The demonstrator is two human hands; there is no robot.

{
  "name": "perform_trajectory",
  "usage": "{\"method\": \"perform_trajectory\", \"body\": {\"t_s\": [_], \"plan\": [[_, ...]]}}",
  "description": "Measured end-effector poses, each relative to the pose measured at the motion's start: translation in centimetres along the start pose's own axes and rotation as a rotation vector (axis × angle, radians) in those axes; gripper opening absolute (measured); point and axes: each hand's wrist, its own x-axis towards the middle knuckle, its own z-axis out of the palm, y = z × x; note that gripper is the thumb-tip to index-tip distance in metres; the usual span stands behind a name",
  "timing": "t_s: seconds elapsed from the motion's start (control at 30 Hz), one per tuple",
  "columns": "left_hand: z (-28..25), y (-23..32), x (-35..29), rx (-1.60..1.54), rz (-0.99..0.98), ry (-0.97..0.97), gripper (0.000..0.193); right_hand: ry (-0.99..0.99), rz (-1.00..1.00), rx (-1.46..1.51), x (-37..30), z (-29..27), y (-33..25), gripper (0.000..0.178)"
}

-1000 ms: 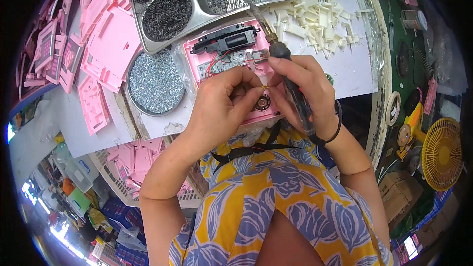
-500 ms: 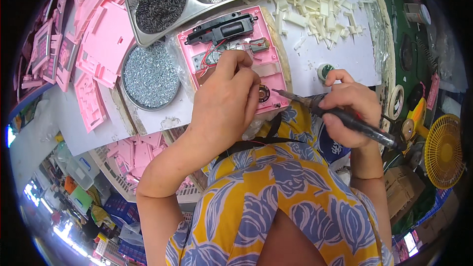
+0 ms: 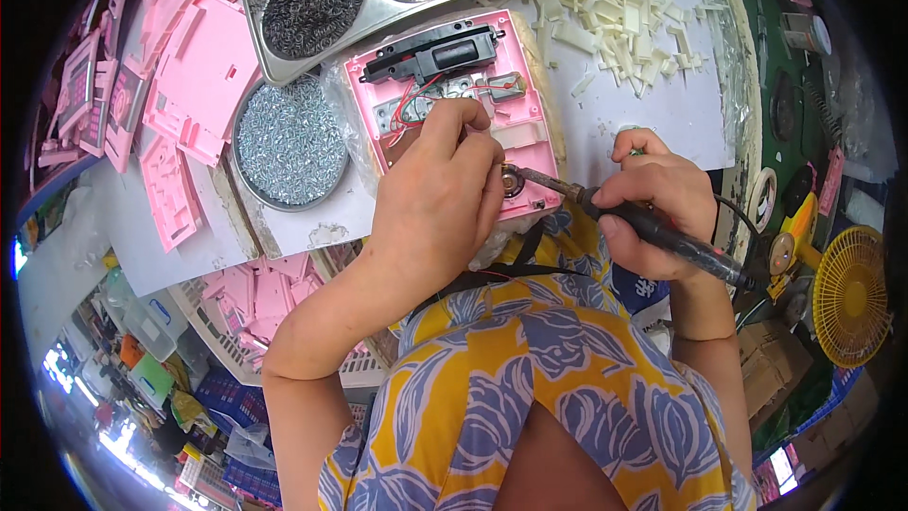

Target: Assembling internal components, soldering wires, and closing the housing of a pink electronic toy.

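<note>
Item: pink plastic housing [image 3: 445, 99], open side up, laid on the white surface [image 3: 662, 114] at 12 o'clock from the person's chest. A black bar-shaped part [image 3: 430, 50] is seated along its far edge; red wires [image 3: 416, 99] are seen inside.

Left hand [image 3: 440, 194]: placed palm down over the housing's near half, fingers curled together and pressed into the interior at 12 o'clock of the knuckles. Whether a small part is pinched beneath them cannot be told.

Right hand [image 3: 657, 203]: located at 3 o'clock of the housing, closed in a fist around the black handle of a soldering iron [image 3: 643, 222]. The metal tip is directed toward 9 o'clock, ending at a small round part [image 3: 512, 180] on the housing's near right corner, just beside the left hand.

Hidden: the housing's near half is covered by the left hand.
</note>
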Motion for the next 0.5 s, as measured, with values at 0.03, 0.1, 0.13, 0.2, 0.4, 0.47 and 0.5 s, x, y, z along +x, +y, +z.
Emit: {"method": "perform_trajectory", "body": {"t_s": [0.03, 0.1, 0.13, 0.2, 0.4, 0.47, 0.5], "plan": [[0.01, -0.03, 0.01, -0.001, 0.002, 0.002, 0.016, 0.004, -0.002, -0.007, 0.07, 0.09, -0.01, 0.022], [0.0, -0.03, 0.02, 0.005, 0.008, 0.007, 0.016, -0.014, -0.009, -0.019, 0.15, -0.09, -0.14, 0.021], [0.01, -0.02, 0.01, 0.009, 0.011, 0.01, 0.017, -0.023, -0.013, -0.024, 0.16, -0.23, -0.21, 0.021], [0.22, -0.22, 0.01, 0.026, 0.043, 0.039, 0.015, -0.018, 0.001, -0.009, 0.03, -0.59, -0.54, 0.02], [0.33, -0.23, -0.29, 0.02, 0.054, 0.063, 0.016, 0.007, -0.013, -0.007, -0.55, -0.87, -0.49, 0.02], [0.31, -0.21, -0.37, 0.014, 0.044, 0.058, 0.018, -0.002, -0.023, 0.001, -0.5, -0.79, -0.36, 0.02], [0.33, -0.28, -0.34, 0.013, 0.047, 0.059, 0.018, -0.011, -0.025, 0.003, -0.35, -0.63, -0.4, 0.02]]}}
